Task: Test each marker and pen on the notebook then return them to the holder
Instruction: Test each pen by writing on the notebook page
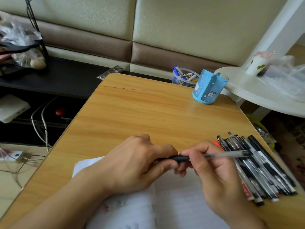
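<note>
A clear-barrelled pen [219, 155] with a black grip lies level between both hands above the open notebook [175, 205]. My left hand [135, 164] grips its black end, which is mostly hidden under the fingers. My right hand [212, 176] pinches the barrel near the grip. To the right on the table lies a pile of several pens and markers [257, 169]. The blue pen holder [209, 86] with cartoon prints stands at the table's far right corner.
The wooden table [140, 113] has a thin crack near its far edge. A clear tub of markers [184, 77] sits behind the holder. A white round shelf [264, 90] juts in at the right. Cables and a dark shelf lie off the left side.
</note>
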